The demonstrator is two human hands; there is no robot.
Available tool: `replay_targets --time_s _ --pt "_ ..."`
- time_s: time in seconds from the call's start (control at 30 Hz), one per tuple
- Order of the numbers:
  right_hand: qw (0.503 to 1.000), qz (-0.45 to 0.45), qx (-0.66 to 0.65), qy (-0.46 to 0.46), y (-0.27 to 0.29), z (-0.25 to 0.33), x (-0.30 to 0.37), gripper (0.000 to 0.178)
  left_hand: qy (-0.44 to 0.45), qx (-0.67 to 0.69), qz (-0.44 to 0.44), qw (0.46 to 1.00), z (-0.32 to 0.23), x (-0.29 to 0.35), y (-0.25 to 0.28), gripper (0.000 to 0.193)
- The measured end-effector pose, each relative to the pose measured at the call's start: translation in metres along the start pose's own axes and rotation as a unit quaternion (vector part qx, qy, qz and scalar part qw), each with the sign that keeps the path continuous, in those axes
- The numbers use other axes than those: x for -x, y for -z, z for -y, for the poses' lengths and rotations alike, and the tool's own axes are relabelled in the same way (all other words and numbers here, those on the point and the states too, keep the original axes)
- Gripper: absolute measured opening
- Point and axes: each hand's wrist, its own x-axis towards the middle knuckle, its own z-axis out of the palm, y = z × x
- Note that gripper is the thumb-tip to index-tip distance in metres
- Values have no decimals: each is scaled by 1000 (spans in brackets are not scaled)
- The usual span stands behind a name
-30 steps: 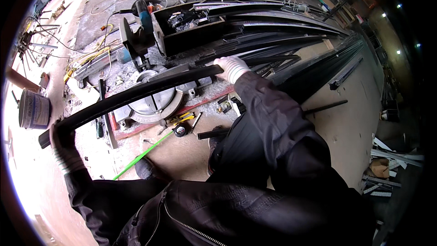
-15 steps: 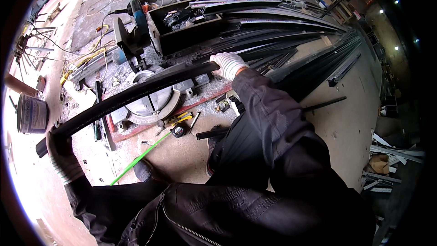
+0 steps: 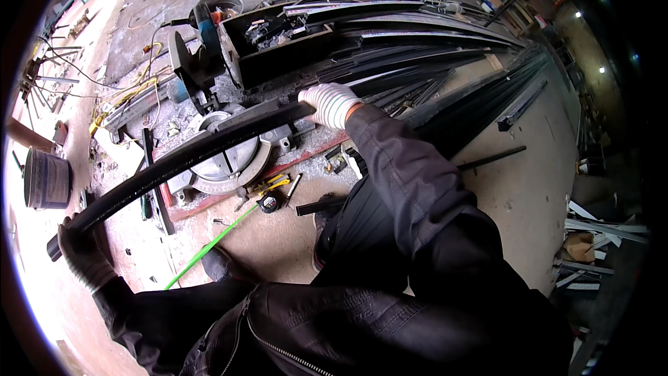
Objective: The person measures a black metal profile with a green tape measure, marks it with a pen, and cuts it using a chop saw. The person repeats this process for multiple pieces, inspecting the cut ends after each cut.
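A long black profile bar (image 3: 188, 154) spans from lower left to upper middle, held up in front of the miter saw (image 3: 209, 63). My gloved left hand (image 3: 80, 251) wraps round its lower left end, and a short stub sticks out past the fingers. At the opposite end my right hand (image 3: 330, 104), in a white striped glove, is closed on the bar's tip. Beneath the bar lies the saw's round grey table (image 3: 233, 160), partly covered by it. A tape measure (image 3: 268, 202) with a green blade pulled out rests on the floor nearer to me.
Behind the saw stands a black open box (image 3: 278, 52) with offcuts. Many dark profiles (image 3: 431, 45) fan out to the right. A bucket (image 3: 47, 177) is at the left, yellow cable (image 3: 149, 85) beyond. Scrap strips (image 3: 591, 240) lie far right. My knees are below.
Both hands have shifted left with the black bar, its left end dropping a little. The bar appears slightly rolled, showing another face.
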Motion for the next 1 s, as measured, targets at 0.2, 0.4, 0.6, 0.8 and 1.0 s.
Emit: replay_targets --time_s 0.2,0.4,0.6,0.8,1.0 --pt "997 -70 20 3 -23 -10 3 39 -22 -22 -30 999 1 9 -11 38" --pt "996 31 -43 71 4 52 12 37 -121 -33 -99 987 -49 -35 79 36" --pt "986 -110 -64 110 9 70 15 41 -263 -104 -152 947 -74 0 44 33" --pt "967 -8 -99 235 -4 137 20 43 -308 -93 -299 898 -126 2 140 28" --pt "972 -67 -38 224 2 136 12 40 -351 -181 -241 886 -123 21 127 33"
